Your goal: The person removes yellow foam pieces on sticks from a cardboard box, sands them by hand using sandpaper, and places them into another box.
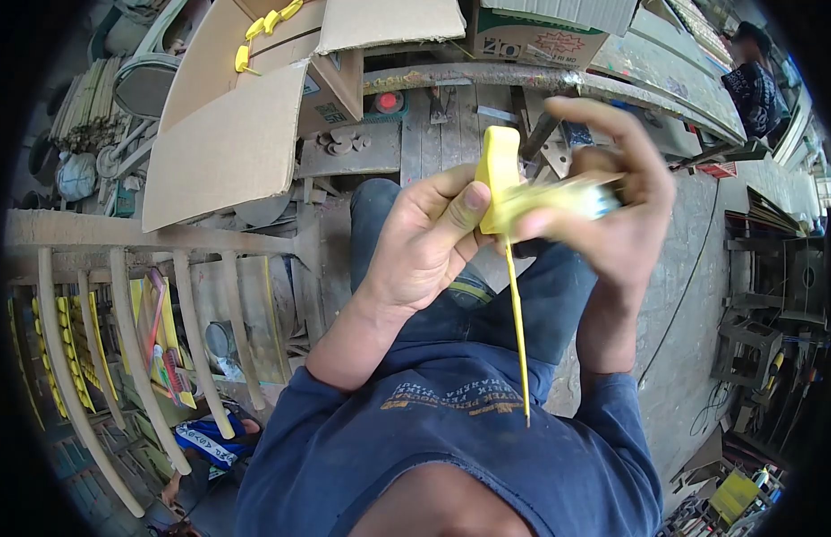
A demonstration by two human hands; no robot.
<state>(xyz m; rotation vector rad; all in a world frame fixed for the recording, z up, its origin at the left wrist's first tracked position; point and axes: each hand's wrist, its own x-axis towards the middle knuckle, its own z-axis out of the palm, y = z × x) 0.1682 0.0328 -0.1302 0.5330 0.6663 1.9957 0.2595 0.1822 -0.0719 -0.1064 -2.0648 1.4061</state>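
Observation:
My left hand (424, 242) pinches a yellow block-shaped piece (499, 161) between thumb and fingers, above my knees. From its lower end a thin yellow stick (518, 327) points down toward my chest. My right hand (632, 215) is closed at the piece's right side, smeared by motion, its index finger raised. In its fingers is a blurred pale yellow thing (566, 199), perhaps a folded sheet or cloth, against the yellow piece. What exactly it is cannot be made out.
An open cardboard box (228, 125) ahead on the left has several yellow pieces (271, 22) along it. Wooden rails (120, 295) stand to my left. A wooden workbench (415, 134) lies ahead. A co-worker (751, 80) is at the far right; another person (210, 447) is lower left.

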